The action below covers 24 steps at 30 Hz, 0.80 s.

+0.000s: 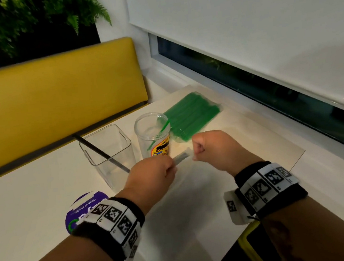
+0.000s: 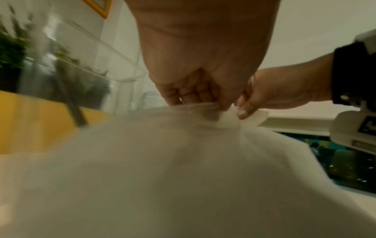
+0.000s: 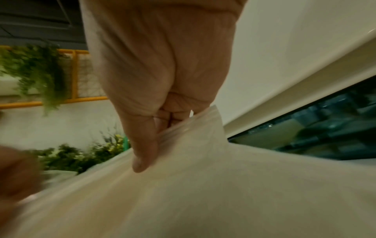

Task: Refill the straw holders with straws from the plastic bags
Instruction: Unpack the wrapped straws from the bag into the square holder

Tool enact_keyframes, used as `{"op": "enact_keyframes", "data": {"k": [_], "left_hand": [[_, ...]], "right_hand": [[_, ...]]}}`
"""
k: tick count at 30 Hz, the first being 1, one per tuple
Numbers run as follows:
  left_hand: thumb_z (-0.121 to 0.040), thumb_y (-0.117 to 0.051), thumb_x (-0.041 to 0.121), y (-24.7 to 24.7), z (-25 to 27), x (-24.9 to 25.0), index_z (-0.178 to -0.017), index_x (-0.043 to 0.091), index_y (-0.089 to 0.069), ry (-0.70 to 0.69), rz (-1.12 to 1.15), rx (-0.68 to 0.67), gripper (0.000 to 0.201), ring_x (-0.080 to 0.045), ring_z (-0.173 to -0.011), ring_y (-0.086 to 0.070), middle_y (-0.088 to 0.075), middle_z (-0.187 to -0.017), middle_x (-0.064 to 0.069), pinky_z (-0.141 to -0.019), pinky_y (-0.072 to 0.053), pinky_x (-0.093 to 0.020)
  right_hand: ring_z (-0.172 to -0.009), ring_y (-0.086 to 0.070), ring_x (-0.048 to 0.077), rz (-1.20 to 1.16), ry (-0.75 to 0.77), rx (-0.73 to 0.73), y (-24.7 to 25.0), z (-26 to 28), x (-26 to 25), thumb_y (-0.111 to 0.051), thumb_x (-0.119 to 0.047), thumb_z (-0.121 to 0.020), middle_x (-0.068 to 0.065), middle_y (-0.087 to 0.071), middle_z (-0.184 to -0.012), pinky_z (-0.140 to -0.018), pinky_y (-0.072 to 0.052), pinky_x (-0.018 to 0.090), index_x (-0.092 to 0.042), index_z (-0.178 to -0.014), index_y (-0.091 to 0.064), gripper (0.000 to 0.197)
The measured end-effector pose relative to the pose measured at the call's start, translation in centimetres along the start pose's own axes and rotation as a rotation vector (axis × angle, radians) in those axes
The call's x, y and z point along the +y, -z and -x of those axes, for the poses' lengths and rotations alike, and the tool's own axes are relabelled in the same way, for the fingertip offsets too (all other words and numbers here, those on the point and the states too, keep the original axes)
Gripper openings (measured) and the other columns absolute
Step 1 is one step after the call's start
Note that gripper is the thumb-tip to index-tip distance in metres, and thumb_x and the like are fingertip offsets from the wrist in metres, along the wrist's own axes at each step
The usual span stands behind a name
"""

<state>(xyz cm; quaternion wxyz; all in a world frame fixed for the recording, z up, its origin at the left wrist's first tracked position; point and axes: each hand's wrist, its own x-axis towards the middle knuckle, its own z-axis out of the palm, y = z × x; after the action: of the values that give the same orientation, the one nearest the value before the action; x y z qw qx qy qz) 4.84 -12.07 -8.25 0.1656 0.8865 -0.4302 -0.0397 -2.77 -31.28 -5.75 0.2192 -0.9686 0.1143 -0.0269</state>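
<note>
Above the white table, my left hand [image 1: 167,169] and right hand [image 1: 199,148] each pinch one side of the mouth of a clear plastic bag [image 1: 183,157]; dark straws show faintly inside it. The same bag [image 2: 203,145] fills the left wrist view, and the bag [image 3: 193,153] is pinched by thumb and fingers in the right wrist view. Behind my hands stand a clear square holder [image 1: 108,150] with one black straw [image 1: 100,153], and a round clear cup [image 1: 153,134] with one green straw [image 1: 159,136]. A bag of green straws [image 1: 193,115] lies flat behind the cup.
A yellow bench back [image 1: 55,96] runs along the far side of the table [image 1: 35,199]. A window ledge [image 1: 272,119] and blind border the right. A purple round sticker [image 1: 83,209] lies near my left wrist. A yellow-edged device [image 1: 257,247] sits at the near edge.
</note>
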Motion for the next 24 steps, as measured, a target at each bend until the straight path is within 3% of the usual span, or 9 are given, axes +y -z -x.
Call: {"op": "enact_keyframes", "data": {"k": [3,6,10,12,15,17,19,21,24], "left_hand": [[-0.096,-0.049,0.039,-0.1,2.1,-2.8,-0.100,0.025,-0.067,0.102,-0.034,-0.148,0.023,-0.019,-0.088,-0.062,-0.067,-0.093,0.003,-0.076,-0.051,-0.032],[-0.093,-0.054,0.038,0.2,3.4,-4.7,-0.093,0.028,-0.068,0.202,-0.023,-0.408,0.017,-0.018,-0.090,-0.062,-0.068,-0.092,0.003,-0.081,-0.052,-0.032],[-0.087,-0.063,0.034,1.8,3.4,-5.5,-0.086,0.023,-0.071,0.217,0.030,-0.649,0.013,-0.018,-0.088,-0.068,-0.074,-0.089,0.001,-0.081,-0.053,-0.032],[-0.087,-0.065,0.039,2.4,3.1,-5.0,-0.100,0.024,-0.072,0.191,0.022,-0.642,0.021,-0.017,-0.094,-0.066,-0.072,-0.099,0.003,-0.087,-0.053,-0.033],[-0.093,-0.058,0.042,1.7,2.0,-3.2,-0.121,0.026,-0.065,0.168,0.083,-0.494,0.033,-0.019,-0.107,-0.060,-0.066,-0.117,0.003,-0.096,-0.049,-0.034],[-0.096,-0.055,0.036,0.6,1.1,-2.1,-0.121,0.023,-0.067,0.200,0.175,-0.430,0.031,-0.020,-0.106,-0.063,-0.069,-0.115,0.000,-0.096,-0.049,-0.033],[-0.094,-0.058,0.029,-0.6,0.4,-1.4,-0.105,0.019,-0.075,0.276,0.340,-0.368,0.022,-0.020,-0.092,-0.068,-0.074,-0.098,-0.003,-0.090,-0.053,-0.033],[-0.091,-0.062,0.021,-1.4,0.1,-0.7,-0.088,0.011,-0.077,0.353,0.473,-0.313,0.018,-0.016,-0.069,-0.066,-0.072,-0.077,-0.005,-0.072,-0.055,-0.027],[-0.084,-0.064,0.004,-2.2,-0.2,0.2,-0.074,0.008,-0.073,0.479,0.666,-0.362,0.015,-0.010,-0.043,-0.053,-0.064,-0.060,-0.007,-0.047,-0.044,-0.018]], "right_hand": [[-0.068,-0.056,0.013,0.075,-0.091,0.044,-0.1,-0.4,2.4,-0.075,-0.022,-0.082,-0.006,-0.062,-0.068,-0.057,-0.036,0.023,-0.022,-0.064,-0.050,0.031],[-0.069,-0.058,0.018,0.155,-0.126,0.126,-1.6,-0.6,3.7,-0.069,-0.018,-0.084,-0.008,-0.060,-0.064,-0.062,-0.038,0.027,-0.022,-0.062,-0.045,0.033],[-0.071,-0.062,0.023,0.225,-0.153,0.148,-3.2,-0.4,3.8,-0.059,-0.006,-0.081,-0.004,-0.064,-0.068,-0.071,-0.044,0.032,-0.022,-0.063,-0.045,0.029],[-0.085,-0.061,0.023,0.286,-0.107,0.141,-3.3,0.0,2.9,-0.059,-0.004,-0.076,-0.006,-0.066,-0.084,-0.079,-0.041,0.032,-0.024,-0.075,-0.055,0.021],[-0.107,-0.048,0.022,0.329,0.061,0.159,-3.9,1.1,1.1,-0.067,-0.015,-0.070,-0.002,-0.056,-0.113,-0.091,-0.035,0.036,-0.022,-0.103,-0.059,0.035],[-0.106,-0.048,0.023,0.223,0.147,0.083,-5.0,2.4,-0.4,-0.066,-0.021,-0.073,0.003,-0.054,-0.116,-0.090,-0.042,0.037,-0.018,-0.111,-0.058,0.039],[-0.097,-0.054,0.028,0.075,0.164,0.016,-7.1,3.4,-1.3,-0.064,-0.020,-0.076,0.011,-0.057,-0.111,-0.081,-0.049,0.039,-0.009,-0.110,-0.059,0.037],[-0.085,-0.056,0.030,-0.143,0.043,0.085,-9.5,3.8,-1.3,-0.057,-0.022,-0.081,0.014,-0.060,-0.098,-0.071,-0.048,0.039,-0.003,-0.103,-0.060,0.029],[-0.076,-0.060,0.024,-0.635,-0.412,0.154,-10.2,3.7,-2.1,-0.062,-0.029,-0.090,0.010,-0.064,-0.087,-0.072,-0.051,0.043,-0.010,-0.104,-0.051,0.025]]}}
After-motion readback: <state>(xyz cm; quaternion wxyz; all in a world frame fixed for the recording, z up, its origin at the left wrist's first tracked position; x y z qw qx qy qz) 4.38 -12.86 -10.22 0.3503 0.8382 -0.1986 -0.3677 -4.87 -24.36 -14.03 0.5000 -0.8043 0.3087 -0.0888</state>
